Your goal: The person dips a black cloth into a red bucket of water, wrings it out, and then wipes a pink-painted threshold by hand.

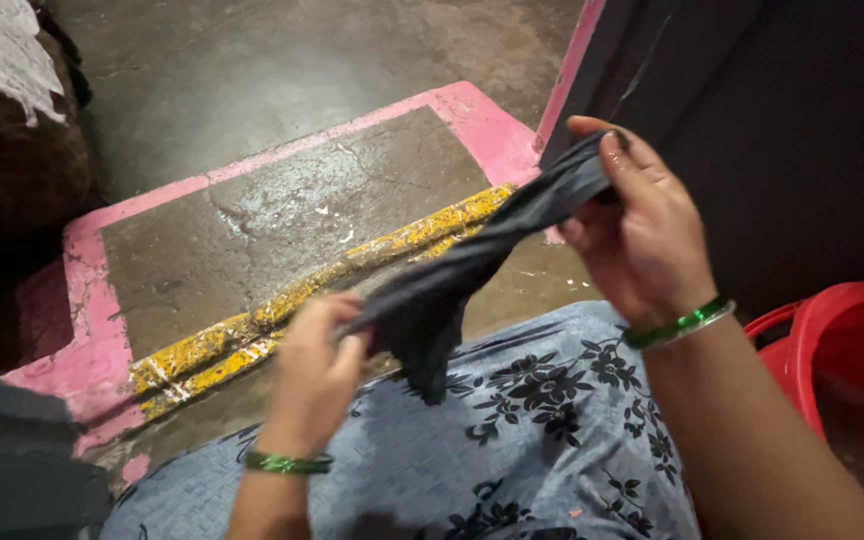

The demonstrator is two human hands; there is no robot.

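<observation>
Above the blue floral lap cloth [552,430], left hand [317,375] and right hand [642,235] each pinched shut on the twisted dark wet garment [472,270] — best wrung with firm, opposite turns — over the floor.

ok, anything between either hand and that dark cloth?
No. Both hands already grip the dark cloth: the left hand pinches its lower end, the right hand its upper end. It hangs stretched between them over the floral fabric, nothing in between.
</observation>
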